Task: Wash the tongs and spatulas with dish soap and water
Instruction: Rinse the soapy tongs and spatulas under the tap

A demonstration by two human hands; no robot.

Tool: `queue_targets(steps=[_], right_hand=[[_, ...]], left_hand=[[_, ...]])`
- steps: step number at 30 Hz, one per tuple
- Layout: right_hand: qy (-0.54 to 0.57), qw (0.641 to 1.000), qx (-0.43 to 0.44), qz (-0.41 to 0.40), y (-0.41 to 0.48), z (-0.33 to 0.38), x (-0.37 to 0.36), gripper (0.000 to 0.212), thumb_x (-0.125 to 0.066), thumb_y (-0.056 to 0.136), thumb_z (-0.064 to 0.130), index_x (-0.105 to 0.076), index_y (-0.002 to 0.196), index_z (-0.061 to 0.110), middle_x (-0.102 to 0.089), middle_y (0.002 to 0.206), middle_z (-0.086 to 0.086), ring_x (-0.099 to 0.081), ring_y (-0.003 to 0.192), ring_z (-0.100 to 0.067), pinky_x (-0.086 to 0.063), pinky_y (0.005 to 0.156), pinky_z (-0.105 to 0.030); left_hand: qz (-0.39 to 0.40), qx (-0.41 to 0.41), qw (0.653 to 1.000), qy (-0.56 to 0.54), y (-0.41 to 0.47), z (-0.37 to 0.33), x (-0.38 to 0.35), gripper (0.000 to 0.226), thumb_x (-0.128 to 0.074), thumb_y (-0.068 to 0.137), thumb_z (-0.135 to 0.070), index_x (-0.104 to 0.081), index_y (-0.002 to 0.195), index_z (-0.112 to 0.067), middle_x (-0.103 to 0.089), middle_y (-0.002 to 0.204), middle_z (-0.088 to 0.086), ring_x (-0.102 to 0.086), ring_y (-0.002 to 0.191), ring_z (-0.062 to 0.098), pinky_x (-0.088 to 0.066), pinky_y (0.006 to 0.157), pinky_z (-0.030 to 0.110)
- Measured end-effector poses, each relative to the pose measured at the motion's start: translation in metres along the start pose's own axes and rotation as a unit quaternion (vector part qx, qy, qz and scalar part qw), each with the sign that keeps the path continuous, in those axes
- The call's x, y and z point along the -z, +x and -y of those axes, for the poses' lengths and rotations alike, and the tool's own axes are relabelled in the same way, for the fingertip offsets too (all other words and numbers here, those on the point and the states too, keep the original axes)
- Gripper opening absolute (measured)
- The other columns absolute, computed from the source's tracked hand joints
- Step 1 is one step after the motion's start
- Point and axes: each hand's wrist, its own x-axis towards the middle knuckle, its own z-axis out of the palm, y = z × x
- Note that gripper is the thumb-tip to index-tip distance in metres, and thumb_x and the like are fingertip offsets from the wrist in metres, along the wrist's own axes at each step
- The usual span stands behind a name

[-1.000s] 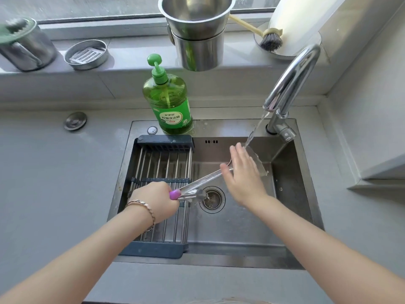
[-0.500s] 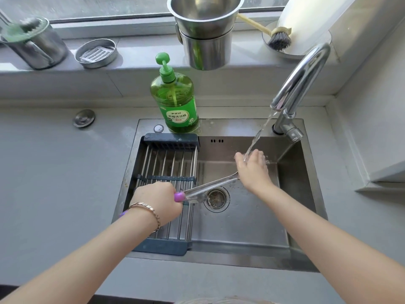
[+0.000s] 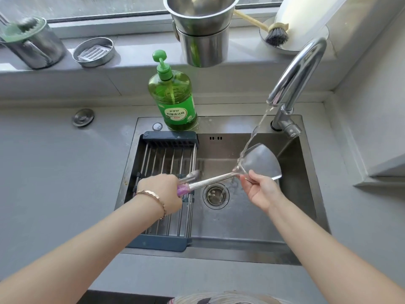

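Spatula [image 3: 259, 163] rinsing is under way over the sink [image 3: 241, 245]: its blade sits at two o'clock from the drain [image 3: 215, 195] under the faucet [image 3: 295, 71] stream. The left hand [image 3: 162, 190] grips the purple handle at nine o'clock, and the right hand [image 3: 262, 190] pinches the blade's near edge. Flipping the blade probably comes next. Half a second ago that hand covered the blade.
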Motion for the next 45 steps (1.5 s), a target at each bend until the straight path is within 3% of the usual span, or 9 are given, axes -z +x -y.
queue_targets(steps=[3, 6, 9, 12, 18, 27, 32, 35, 45], right_hand=[[-0.030, 0.999, 0.041, 0.004, -0.002, -0.004, -0.002, 0.017, -0.049, 0.094, 0.004, -0.055, 0.080, -0.003, -0.068, 0.059, -0.009, -0.067, 0.050, -0.014, -0.056, 0.052, -0.019], [-0.277, 0.932, 0.201, -0.117, -0.001, -0.005, 0.001, 0.044, -0.061, 0.088, 0.009, -0.043, 0.126, -0.001, -0.061, 0.112, -0.014, -0.065, 0.088, -0.021, -0.052, 0.079, -0.027], [-0.571, 0.686, 0.418, -0.171, -0.005, 0.001, 0.004, 0.059, -0.048, 0.094, 0.021, -0.024, 0.144, 0.003, -0.025, 0.151, -0.015, -0.023, 0.140, -0.027, -0.017, 0.114, -0.033], [-0.816, 0.421, 0.397, -0.005, -0.004, -0.005, 0.001, 0.085, -0.001, 0.088, 0.064, -0.013, 0.148, 0.005, -0.001, 0.157, -0.009, 0.003, 0.145, -0.022, 0.006, 0.115, -0.033], [-0.898, 0.245, 0.346, 0.117, 0.012, 0.010, 0.008, 0.112, 0.014, 0.064, 0.082, 0.005, 0.148, 0.008, 0.022, 0.148, -0.004, 0.015, 0.142, -0.019, 0.014, 0.114, -0.026], [-0.888, 0.301, 0.346, -0.021, 0.016, 0.014, 0.010, 0.083, -0.043, 0.093, 0.043, 0.008, 0.148, 0.007, 0.015, 0.155, -0.011, 0.011, 0.145, -0.023, 0.008, 0.115, -0.037], [-0.612, 0.753, 0.199, -0.138, 0.009, 0.022, 0.025, 0.076, -0.064, 0.084, 0.018, -0.020, 0.142, -0.003, -0.025, 0.148, -0.018, -0.032, 0.134, -0.033, -0.026, 0.109, -0.037], [-0.359, 0.926, 0.112, -0.028, -0.003, 0.017, 0.016, 0.049, -0.056, 0.091, 0.013, -0.038, 0.135, 0.003, -0.054, 0.123, -0.012, -0.055, 0.110, -0.027, -0.045, 0.096, -0.037], [-0.121, 0.957, 0.263, 0.030, -0.024, 0.049, -0.013, 0.014, -0.036, 0.101, 0.012, -0.048, 0.096, 0.018, -0.066, 0.091, -0.007, -0.070, 0.068, -0.011, -0.057, 0.065, -0.024]], left_hand=[[0.058, 0.021, 0.995, -0.076, -0.002, 0.004, -0.006, 0.025, -0.047, 0.087, -0.040, -0.053, 0.068, -0.024, -0.056, 0.062, -0.006, -0.065, 0.070, 0.017, -0.057, 0.073, 0.030], [0.029, 0.039, 0.998, -0.041, -0.008, 0.006, -0.004, 0.016, -0.047, 0.087, -0.034, -0.054, 0.075, -0.025, -0.053, 0.062, -0.008, -0.055, 0.061, 0.013, -0.052, 0.065, 0.024], [0.033, 0.047, 0.998, -0.008, -0.010, 0.008, -0.002, 0.015, -0.048, 0.085, -0.032, -0.059, 0.083, -0.023, -0.055, 0.065, -0.006, -0.057, 0.063, 0.014, -0.051, 0.065, 0.025], [0.052, 0.045, 0.998, -0.006, -0.009, 0.005, 0.006, 0.012, -0.050, 0.083, -0.031, -0.056, 0.077, -0.022, -0.054, 0.064, -0.005, -0.055, 0.062, 0.015, -0.050, 0.065, 0.025], [0.084, 0.058, 0.994, -0.032, -0.008, 0.007, 0.016, 0.009, -0.051, 0.083, -0.028, -0.056, 0.084, -0.021, -0.054, 0.066, -0.003, -0.054, 0.062, 0.014, -0.051, 0.066, 0.026], [0.037, 0.075, 0.996, -0.037, 0.000, 0.010, 0.009, 0.009, -0.051, 0.083, -0.030, -0.056, 0.087, -0.023, -0.054, 0.066, -0.004, -0.052, 0.060, 0.013, -0.048, 0.063, 0.025], [0.021, 0.058, 0.994, -0.087, 0.014, -0.006, -0.002, 0.015, -0.052, 0.084, -0.034, -0.060, 0.086, -0.022, -0.054, 0.063, -0.005, -0.052, 0.057, 0.014, -0.046, 0.059, 0.024], [0.026, 0.012, 0.987, -0.158, 0.032, -0.035, -0.002, 0.041, -0.049, 0.083, -0.056, -0.061, 0.077, -0.018, -0.052, 0.059, -0.004, -0.053, 0.057, 0.019, -0.047, 0.061, 0.025], [-0.010, -0.173, 0.940, -0.294, 0.086, -0.113, 0.008, 0.053, -0.033, 0.092, -0.057, -0.049, 0.065, -0.014, -0.048, 0.061, 0.000, -0.048, 0.060, 0.021, -0.035, 0.057, 0.030]])
